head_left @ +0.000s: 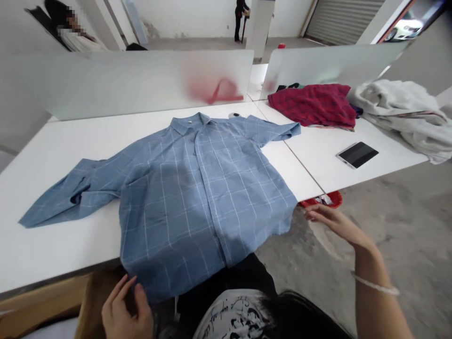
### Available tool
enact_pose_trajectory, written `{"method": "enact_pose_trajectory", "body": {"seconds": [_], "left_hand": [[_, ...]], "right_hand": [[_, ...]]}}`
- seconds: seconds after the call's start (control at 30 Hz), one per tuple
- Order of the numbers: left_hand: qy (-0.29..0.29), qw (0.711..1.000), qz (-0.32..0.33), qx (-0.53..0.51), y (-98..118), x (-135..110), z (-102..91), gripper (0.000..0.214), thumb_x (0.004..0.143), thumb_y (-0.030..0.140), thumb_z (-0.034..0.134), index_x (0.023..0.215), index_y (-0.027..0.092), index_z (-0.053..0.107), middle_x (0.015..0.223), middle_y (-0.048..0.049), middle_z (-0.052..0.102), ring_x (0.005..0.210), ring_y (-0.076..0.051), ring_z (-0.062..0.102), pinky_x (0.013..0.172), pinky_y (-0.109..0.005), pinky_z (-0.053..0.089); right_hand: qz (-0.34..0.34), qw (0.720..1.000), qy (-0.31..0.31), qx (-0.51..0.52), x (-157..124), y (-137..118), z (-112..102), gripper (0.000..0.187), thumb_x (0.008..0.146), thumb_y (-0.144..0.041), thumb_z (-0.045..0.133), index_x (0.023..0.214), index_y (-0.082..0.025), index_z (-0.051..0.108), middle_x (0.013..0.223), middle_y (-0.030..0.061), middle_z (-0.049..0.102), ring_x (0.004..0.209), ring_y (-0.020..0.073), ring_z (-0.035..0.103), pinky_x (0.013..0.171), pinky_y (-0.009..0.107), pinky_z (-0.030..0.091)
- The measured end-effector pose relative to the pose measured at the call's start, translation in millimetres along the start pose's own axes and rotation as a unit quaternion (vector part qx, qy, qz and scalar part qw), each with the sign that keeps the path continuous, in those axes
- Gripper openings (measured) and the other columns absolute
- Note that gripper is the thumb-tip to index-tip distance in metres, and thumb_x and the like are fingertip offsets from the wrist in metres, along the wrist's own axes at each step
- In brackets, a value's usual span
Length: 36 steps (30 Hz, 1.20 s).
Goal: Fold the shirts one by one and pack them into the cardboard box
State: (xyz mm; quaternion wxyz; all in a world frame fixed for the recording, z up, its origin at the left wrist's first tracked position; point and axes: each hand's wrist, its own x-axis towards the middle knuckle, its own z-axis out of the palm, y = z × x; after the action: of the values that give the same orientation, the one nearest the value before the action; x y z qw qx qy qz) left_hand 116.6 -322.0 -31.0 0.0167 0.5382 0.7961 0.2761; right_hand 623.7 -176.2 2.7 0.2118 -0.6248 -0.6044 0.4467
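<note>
**Q:** Where does the shirt lie?

**A:** A blue checked shirt (183,197) lies flat on a white table (52,235), collar at the far side and hem hanging over the near edge. The left sleeve extends toward the left. The right sleeve is folded short and reaches rightward across a seam in the tabletop.

**Q:** Left hand?

**A:** The left hand (125,306) is at the shirt's near left corner, with thumb and fingers parted around the hem. Whether they pinch the cloth cannot be told.

**Q:** Right hand?

**A:** The right hand (334,223), with a bracelet (375,284) at the wrist, is held open over the concrete floor (388,226). Its fingers lie close together, pinching nothing, with their tips just beside the shirt's right hem.

**Q:** What surrounds them?

**A:** Toward the far right of the table are a red plaid cloth (312,106), a white towel (399,117) and a dark tablet (357,154). A red basket (323,200) shows just beyond the table's right edge, below the tabletop. A frosted divider (141,82) stands along the far edge.
</note>
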Motion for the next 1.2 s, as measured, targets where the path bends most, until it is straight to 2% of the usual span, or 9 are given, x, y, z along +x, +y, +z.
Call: {"method": "enact_pose_trajectory", "body": {"seconds": [0.07,0.2,0.33,0.4,0.5,0.67,0.8,1.03,1.2], "left_hand": [[0.023,0.999,0.012,-0.037,31.0,34.6,-11.2,0.03,0.086,0.04,0.037,0.112,0.034,0.049,0.115,-0.0092,0.055,0.116,-0.033,0.05,0.099,-0.053,0.04],[-0.082,0.987,0.105,-0.093,87.5,139.1,0.4,0.033,0.085,0.047,0.04,0.101,0.023,0.056,0.104,-0.0078,0.061,0.1,-0.026,0.058,0.092,-0.044,0.045],[-0.169,0.969,0.166,-0.065,136.8,255.7,45.8,0.04,0.086,0.048,0.038,0.102,0.018,0.059,0.103,-0.0078,0.063,0.089,-0.022,0.061,0.083,-0.035,0.047],[-0.176,0.974,0.143,-0.025,159.4,303.6,72.3,0.04,0.087,0.046,0.039,0.105,0.016,0.059,0.106,-0.0088,0.065,0.093,-0.021,0.061,0.085,-0.032,0.045],[-0.19,0.976,0.104,0.015,185.9,351.3,110.9,0.043,0.084,0.049,0.046,0.106,0.015,0.06,0.103,-0.0086,0.068,0.098,-0.021,0.062,0.084,-0.028,0.044],[-0.164,0.982,0.083,0.041,198.9,371.5,159.6,0.04,0.086,0.047,0.046,0.106,0.015,0.06,0.103,-0.0136,0.068,0.098,-0.028,0.063,0.077,-0.033,0.045],[-0.125,0.99,0.061,0.032,190.6,369.1,173.3,0.033,0.092,0.035,0.035,0.107,0.017,0.058,0.112,-0.0132,0.065,0.102,-0.026,0.061,0.078,-0.033,0.044],[-0.129,0.991,0.039,0.006,181.1,373.9,173.8,0.032,0.091,0.041,0.039,0.104,0.02,0.06,0.103,-0.0087,0.069,0.098,-0.024,0.063,0.076,-0.029,0.044],[-0.126,0.992,0.025,-0.004,174.8,378.4,175.5,0.033,0.092,0.038,0.037,0.107,0.019,0.06,0.101,-0.0126,0.07,0.098,-0.027,0.064,0.077,-0.033,0.045]], "right_hand": [[-0.027,0.999,0.036,-0.025,31.4,-18.4,-22.6,0.044,0.08,-0.059,0.055,0.098,-0.02,0.063,0.095,0.009,0.067,0.087,0.0229,0.063,0.08,0.035,0.051],[-0.07,0.98,0.172,-0.076,137.2,-41.2,-60.4,0.043,0.081,-0.048,0.055,0.11,-0.016,0.059,0.096,0.0105,0.067,0.082,0.0215,0.063,0.075,0.036,0.052],[0.015,0.917,0.36,-0.172,234.4,-44.4,-90.6,0.055,0.081,-0.033,0.05,0.13,-0.008,0.047,0.117,0.0194,0.06,0.095,0.0256,0.061,0.079,0.038,0.05],[0.053,0.899,0.369,-0.229,261.8,-43.2,-102.5,0.056,0.08,-0.03,0.049,0.13,-0.005,0.049,0.116,0.0206,0.061,0.096,0.0267,0.061,0.08,0.037,0.048],[0.056,0.902,0.341,-0.258,282.4,-42.9,-118.7,0.041,0.079,-0.025,0.049,0.114,-0.009,0.064,0.103,0.0155,0.068,0.091,0.0253,0.064,0.079,0.032,0.047],[0.046,0.891,0.35,-0.287,304.6,-57.7,-150.3,0.038,0.079,-0.012,0.043,0.106,-0.012,0.07,0.105,0.0125,0.069,0.097,0.0243,0.064,0.081,0.028,0.046],[0.038,0.893,0.309,-0.327,331.6,-82.8,-164.0,0.037,0.08,-0.01,0.044,0.105,-0.014,0.07,0.111,0.0102,0.068,0.102,0.0228,0.062,0.083,0.025,0.044],[0.015,0.914,0.146,-0.378,387.4,-124.6,-120.5,0.026,0.08,-0.027,0.061,0.099,-0.013,0.071,0.104,0.0126,0.069,0.094,0.0249,0.064,0.078,0.026,0.045],[0.041,0.926,0.079,-0.366,392.0,-138.7,-101.2,0.019,0.072,-0.026,0.072,0.083,-0.012,0.071,0.085,0.0139,0.07,0.078,0.0248,0.065,0.067,0.029,0.047]]}}
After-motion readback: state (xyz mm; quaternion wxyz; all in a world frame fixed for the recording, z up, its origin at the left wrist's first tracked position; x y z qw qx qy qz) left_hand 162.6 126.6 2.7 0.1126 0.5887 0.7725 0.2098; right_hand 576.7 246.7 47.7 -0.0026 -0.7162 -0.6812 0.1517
